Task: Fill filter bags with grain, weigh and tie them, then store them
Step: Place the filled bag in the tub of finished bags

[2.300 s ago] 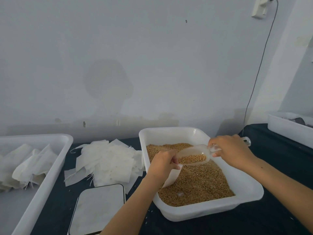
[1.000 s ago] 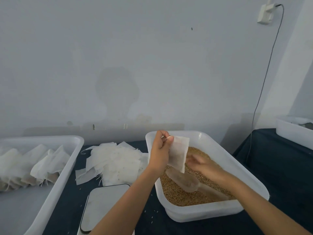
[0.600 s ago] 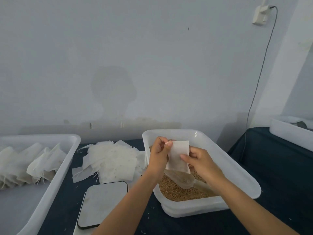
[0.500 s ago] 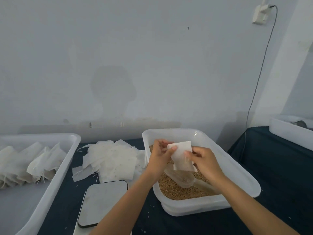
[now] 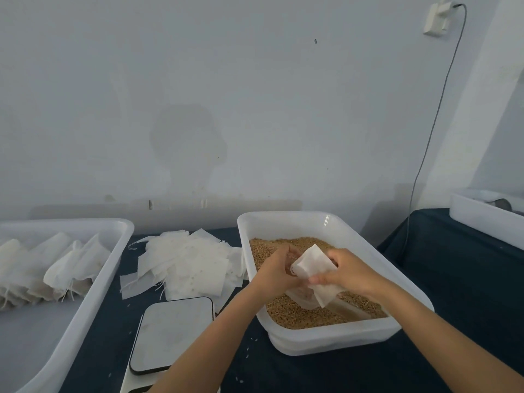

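Holding a filter bag (image 5: 314, 272) over the grain tub (image 5: 408, 326), with spillage the main risk.

The bag is pinched at its mouth by the left hand (image 5: 276, 272) and gripped lower down by the right hand (image 5: 348, 275), tilted above the grain (image 5: 297, 314) and the clear scoop (image 5: 334, 306). If the mouth sags or the thin fabric slips, grain could be scattered onto the tabletop (image 5: 467, 279) and short weight shown on the scale (image 5: 173, 333).

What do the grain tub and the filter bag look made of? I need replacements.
Grain tub: looks like white, slightly translucent plastic with a smooth, faintly glossy finish and rounded moulded rims. Filter bag, held by both hands: thin, matte white, probably non-woven fabric or filter paper; it creases softly.
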A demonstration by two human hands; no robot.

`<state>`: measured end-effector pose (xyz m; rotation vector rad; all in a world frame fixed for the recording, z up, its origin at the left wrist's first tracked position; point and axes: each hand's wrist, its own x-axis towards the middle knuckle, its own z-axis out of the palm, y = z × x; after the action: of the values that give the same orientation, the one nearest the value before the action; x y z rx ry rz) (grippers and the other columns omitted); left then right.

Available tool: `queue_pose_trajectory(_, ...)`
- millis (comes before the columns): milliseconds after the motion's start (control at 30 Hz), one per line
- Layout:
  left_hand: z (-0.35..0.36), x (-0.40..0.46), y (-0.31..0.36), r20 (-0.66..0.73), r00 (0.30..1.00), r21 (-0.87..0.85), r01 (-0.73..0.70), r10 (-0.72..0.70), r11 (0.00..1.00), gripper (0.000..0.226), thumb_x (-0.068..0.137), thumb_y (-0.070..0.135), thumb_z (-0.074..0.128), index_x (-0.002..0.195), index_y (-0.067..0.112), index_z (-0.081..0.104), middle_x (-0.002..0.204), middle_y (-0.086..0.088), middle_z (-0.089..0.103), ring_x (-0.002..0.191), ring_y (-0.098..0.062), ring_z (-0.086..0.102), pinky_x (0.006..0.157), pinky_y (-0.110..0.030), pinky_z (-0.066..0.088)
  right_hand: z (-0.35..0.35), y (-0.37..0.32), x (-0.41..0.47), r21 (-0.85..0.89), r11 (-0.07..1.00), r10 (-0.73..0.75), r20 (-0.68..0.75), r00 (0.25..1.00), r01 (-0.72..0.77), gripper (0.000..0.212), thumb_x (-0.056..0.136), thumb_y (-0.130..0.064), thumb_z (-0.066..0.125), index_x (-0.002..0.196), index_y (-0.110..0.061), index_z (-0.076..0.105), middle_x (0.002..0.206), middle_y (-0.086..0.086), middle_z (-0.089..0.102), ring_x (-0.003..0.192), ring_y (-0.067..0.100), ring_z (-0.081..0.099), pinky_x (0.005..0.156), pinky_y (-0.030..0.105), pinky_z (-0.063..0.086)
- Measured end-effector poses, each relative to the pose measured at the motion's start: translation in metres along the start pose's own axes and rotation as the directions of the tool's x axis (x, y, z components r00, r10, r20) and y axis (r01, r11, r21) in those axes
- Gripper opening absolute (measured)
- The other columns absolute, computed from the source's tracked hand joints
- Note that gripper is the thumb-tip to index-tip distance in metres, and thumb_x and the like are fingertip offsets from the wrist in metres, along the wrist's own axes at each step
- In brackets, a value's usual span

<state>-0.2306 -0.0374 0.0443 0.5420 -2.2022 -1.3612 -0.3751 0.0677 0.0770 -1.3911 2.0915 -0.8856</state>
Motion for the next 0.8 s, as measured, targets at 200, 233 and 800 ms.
queue_pose_trajectory(200, -0.002, 0.0, -0.004, -0.077, 0.989, -0.04, -0.13, 0.127, 0.991, 0.019, 0.077, 0.017, 0.076, 0.079, 0.024, 0.059, 0.091, 0.012, 0.062, 0.091, -0.007, 0.059, 0.084, -0.022, 0.049, -0.012, 0.006, 0.004, -0.155, 0.988, 0.009, 0.014, 1.0, -0.006, 0.027, 0.073, -0.026, 0.08, 0.088, -0.024, 0.058, 0.086, -0.005, 0.065, 0.072, 0.009, 0.064, 0.048, 0.021, 0.05)
queue_pose_trajectory(233, -0.002, 0.001, -0.004, -0.069, 0.99, -0.032, -0.123, 0.121, 0.992, 0.016, 0.079, 0.017, 0.075, 0.076, 0.023, 0.06, 0.086, 0.012, 0.063, 0.089, -0.007, 0.06, 0.085, -0.024, 0.049, -0.014, 0.005, 0.005, -0.212, 0.977, 0.0, 0.028, 1.0, 0.006, 0.026, 0.072, -0.028, 0.081, 0.086, -0.025, 0.058, 0.084, -0.008, 0.064, 0.07, 0.006, 0.062, 0.048, 0.018, 0.047)
queue_pose_trajectory(800, 0.003, 0.007, -0.005, 0.071, 0.996, 0.107, 0.048, -0.056, 0.993, 0.015, 0.092, 0.021, 0.058, 0.079, 0.016, 0.052, 0.071, 0.008, 0.051, 0.068, -0.01, 0.046, 0.069, -0.026, 0.04, -0.025, -0.018, 0.022, -0.548, 0.829, -0.011, 0.186, 0.982, 0.113, 0.033, 0.074, -0.031, 0.078, 0.089, -0.003, 0.068, 0.091, 0.014, 0.068, 0.071, 0.018, 0.05, 0.065, 0.03, 0.037)
